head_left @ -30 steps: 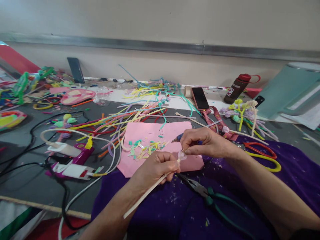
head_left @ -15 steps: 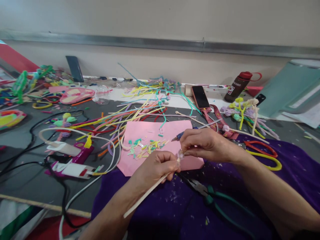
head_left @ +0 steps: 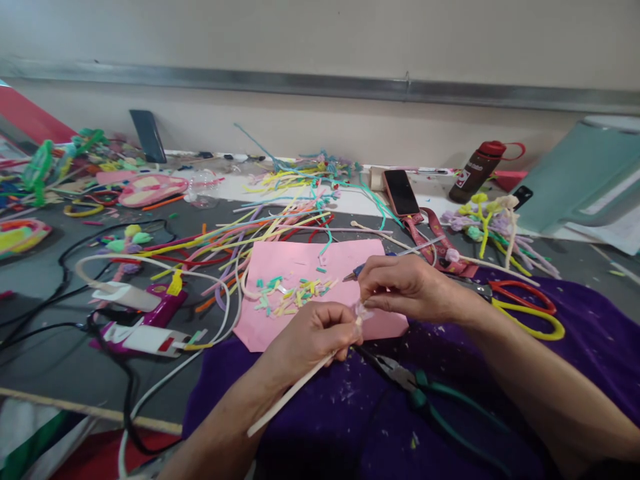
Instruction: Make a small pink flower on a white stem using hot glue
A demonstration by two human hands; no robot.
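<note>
My left hand (head_left: 320, 330) is closed around a cream pipe cleaner (head_left: 293, 395), whose free end slants down to the lower left. At its upper tip sits a small pale lilac fuzzy piece (head_left: 360, 309). My right hand (head_left: 400, 287) pinches that piece between thumb and fingertips, and the two hands nearly touch. Beneath them lies a pink sheet (head_left: 265, 260) scattered with short yellow, green and cream clippings (head_left: 295, 297). A blue tool with a dark pointed tip (head_left: 356, 272) shows partly behind my right hand; I cannot tell its kind.
Green-handled pliers (head_left: 425, 387) rest on purple cloth (head_left: 320, 413) in front of me. Red-and-yellow scissors (head_left: 530, 310) lie to the right. Coloured pipe cleaners (head_left: 250, 240), magenta glue guns (head_left: 167, 303) and cables crowd the left. A phone (head_left: 401, 193) and bottle (head_left: 477, 172) stand behind.
My right fingertips have shifted slightly at the lilac piece. My left hand keeps its hold on the pipe cleaner, almost unmoved.
</note>
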